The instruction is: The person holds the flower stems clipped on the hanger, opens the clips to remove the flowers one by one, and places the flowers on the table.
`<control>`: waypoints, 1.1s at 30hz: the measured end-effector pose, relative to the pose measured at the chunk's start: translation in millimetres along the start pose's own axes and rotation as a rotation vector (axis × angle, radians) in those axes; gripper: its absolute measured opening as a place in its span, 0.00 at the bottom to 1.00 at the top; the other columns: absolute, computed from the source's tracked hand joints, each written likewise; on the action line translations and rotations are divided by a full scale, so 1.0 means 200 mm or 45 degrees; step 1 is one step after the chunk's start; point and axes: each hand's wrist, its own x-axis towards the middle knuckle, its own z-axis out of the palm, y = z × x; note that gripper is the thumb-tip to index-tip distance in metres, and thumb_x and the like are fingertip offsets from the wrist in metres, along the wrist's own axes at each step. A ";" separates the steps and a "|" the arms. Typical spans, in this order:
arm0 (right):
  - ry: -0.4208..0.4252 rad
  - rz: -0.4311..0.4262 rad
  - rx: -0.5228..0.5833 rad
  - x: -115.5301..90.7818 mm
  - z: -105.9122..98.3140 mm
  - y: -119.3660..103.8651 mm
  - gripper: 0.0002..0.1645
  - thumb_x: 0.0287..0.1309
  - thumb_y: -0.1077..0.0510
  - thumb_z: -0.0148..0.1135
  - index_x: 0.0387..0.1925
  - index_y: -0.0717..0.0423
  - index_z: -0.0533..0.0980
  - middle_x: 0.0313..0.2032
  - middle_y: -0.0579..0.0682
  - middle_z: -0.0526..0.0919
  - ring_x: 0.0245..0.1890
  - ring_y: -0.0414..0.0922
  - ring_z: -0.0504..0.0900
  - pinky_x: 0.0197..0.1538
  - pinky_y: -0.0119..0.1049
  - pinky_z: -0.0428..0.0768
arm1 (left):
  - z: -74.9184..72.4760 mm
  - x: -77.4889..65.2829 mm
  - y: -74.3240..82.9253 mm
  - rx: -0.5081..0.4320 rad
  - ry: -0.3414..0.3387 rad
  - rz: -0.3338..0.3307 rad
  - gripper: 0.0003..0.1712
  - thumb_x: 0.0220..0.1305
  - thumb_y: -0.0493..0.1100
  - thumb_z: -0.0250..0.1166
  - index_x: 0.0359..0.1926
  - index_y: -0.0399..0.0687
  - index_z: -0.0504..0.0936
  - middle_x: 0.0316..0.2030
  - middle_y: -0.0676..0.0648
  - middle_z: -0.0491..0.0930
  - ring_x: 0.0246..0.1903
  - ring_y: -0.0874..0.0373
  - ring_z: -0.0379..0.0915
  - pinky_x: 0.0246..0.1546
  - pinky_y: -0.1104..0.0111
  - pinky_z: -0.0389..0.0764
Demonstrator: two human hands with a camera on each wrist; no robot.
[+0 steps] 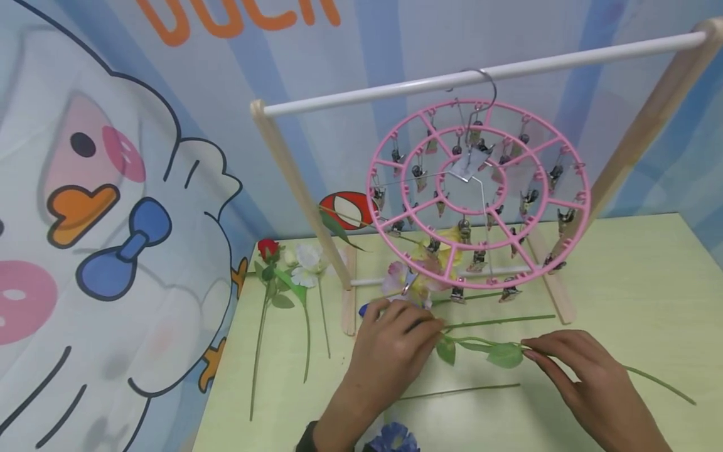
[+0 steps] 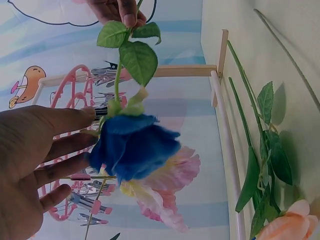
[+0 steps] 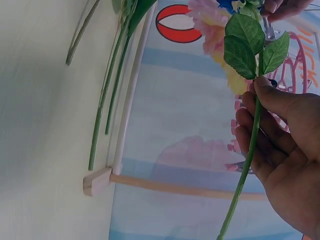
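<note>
A blue rose (image 2: 135,145) with a green leafy stem is held sideways between both hands, in front of a pink round hanger. My left hand (image 1: 395,345) has its thumb and fingertips at the base of the bloom, next to a metal clip (image 2: 101,111). My right hand (image 1: 590,376) pinches the stem (image 3: 252,135) just below the leaves (image 3: 245,45). In the head view the left hand hides most of the bloom. A pink and yellow flower (image 2: 170,185) is close behind the rose, beneath the hanger.
The pink hanger (image 1: 545,188) with several clips hangs by a hook from a white bar (image 1: 384,93) on a wooden stand. Red and white flowers (image 1: 307,263) lie at the left. A peach rose (image 2: 290,225) and another blue flower (image 1: 393,437) lie on the table.
</note>
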 end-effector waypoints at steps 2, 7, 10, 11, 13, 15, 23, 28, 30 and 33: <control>0.014 0.008 -0.005 -0.01 -0.01 0.02 0.39 0.78 0.27 0.40 0.43 0.46 0.89 0.42 0.38 0.88 0.45 0.36 0.80 0.51 0.15 0.72 | -0.01 0.00 -0.01 -0.004 0.003 -0.006 0.07 0.66 0.49 0.77 0.44 0.62 0.94 0.42 0.61 0.90 0.49 0.64 0.83 0.61 0.61 0.76; 0.044 0.038 -0.025 -0.05 -0.02 0.08 0.39 0.77 0.26 0.41 0.43 0.47 0.89 0.41 0.40 0.88 0.45 0.36 0.80 0.52 0.12 0.71 | -0.01 -0.01 -0.02 0.012 0.007 -0.005 0.07 0.67 0.50 0.76 0.45 0.61 0.94 0.44 0.61 0.90 0.50 0.64 0.83 0.60 0.62 0.76; 0.041 0.069 -0.053 -0.07 -0.03 0.11 0.40 0.76 0.26 0.41 0.43 0.48 0.89 0.40 0.43 0.88 0.44 0.38 0.80 0.50 0.12 0.71 | -0.01 -0.01 -0.02 0.020 0.016 0.001 0.07 0.68 0.50 0.75 0.45 0.60 0.94 0.44 0.60 0.90 0.49 0.64 0.83 0.56 0.63 0.76; 0.039 0.079 -0.066 -0.08 -0.04 0.11 0.40 0.76 0.26 0.40 0.42 0.48 0.89 0.40 0.44 0.88 0.44 0.40 0.80 0.49 0.13 0.71 | -0.01 -0.01 -0.03 0.022 0.017 0.002 0.07 0.69 0.50 0.75 0.45 0.60 0.94 0.44 0.60 0.90 0.49 0.64 0.83 0.55 0.63 0.76; 0.038 0.094 -0.092 -0.08 -0.05 0.13 0.41 0.75 0.26 0.39 0.42 0.48 0.89 0.39 0.45 0.89 0.43 0.43 0.80 0.47 0.13 0.71 | -0.01 -0.02 -0.03 0.019 0.020 0.004 0.07 0.68 0.50 0.75 0.45 0.60 0.94 0.44 0.60 0.90 0.49 0.64 0.82 0.54 0.63 0.75; 0.041 0.103 -0.112 -0.09 -0.06 0.15 0.42 0.75 0.26 0.39 0.41 0.49 0.89 0.38 0.46 0.89 0.42 0.45 0.80 0.46 0.14 0.71 | -0.01 -0.02 -0.03 0.015 0.015 -0.001 0.07 0.68 0.49 0.75 0.45 0.60 0.94 0.44 0.60 0.90 0.49 0.64 0.82 0.54 0.63 0.75; 0.074 0.137 -0.166 -0.10 -0.11 0.22 0.45 0.74 0.24 0.37 0.40 0.51 0.89 0.36 0.50 0.90 0.41 0.48 0.80 0.44 0.17 0.71 | -0.02 -0.03 -0.04 0.015 0.002 -0.038 0.08 0.67 0.48 0.76 0.46 0.60 0.93 0.44 0.60 0.90 0.48 0.64 0.82 0.54 0.63 0.75; 0.069 0.193 -0.198 -0.12 -0.13 0.25 0.41 0.74 0.29 0.42 0.42 0.54 0.89 0.36 0.55 0.89 0.41 0.58 0.81 0.47 0.24 0.68 | -0.02 -0.03 -0.05 0.008 0.007 -0.043 0.07 0.67 0.48 0.76 0.45 0.60 0.93 0.44 0.61 0.90 0.48 0.63 0.82 0.54 0.63 0.74; 0.078 0.205 -0.202 -0.12 -0.14 0.26 0.41 0.74 0.30 0.42 0.43 0.56 0.88 0.36 0.57 0.89 0.41 0.59 0.81 0.49 0.26 0.66 | -0.02 -0.03 -0.05 0.004 0.005 -0.045 0.07 0.67 0.48 0.76 0.46 0.60 0.93 0.44 0.61 0.90 0.48 0.63 0.82 0.54 0.63 0.74; 0.095 0.212 -0.203 -0.12 -0.14 0.28 0.46 0.72 0.28 0.38 0.43 0.59 0.88 0.36 0.59 0.88 0.41 0.61 0.81 0.51 0.26 0.63 | -0.02 -0.03 -0.05 0.003 0.002 -0.047 0.08 0.66 0.48 0.77 0.46 0.60 0.93 0.44 0.61 0.90 0.47 0.63 0.82 0.55 0.63 0.74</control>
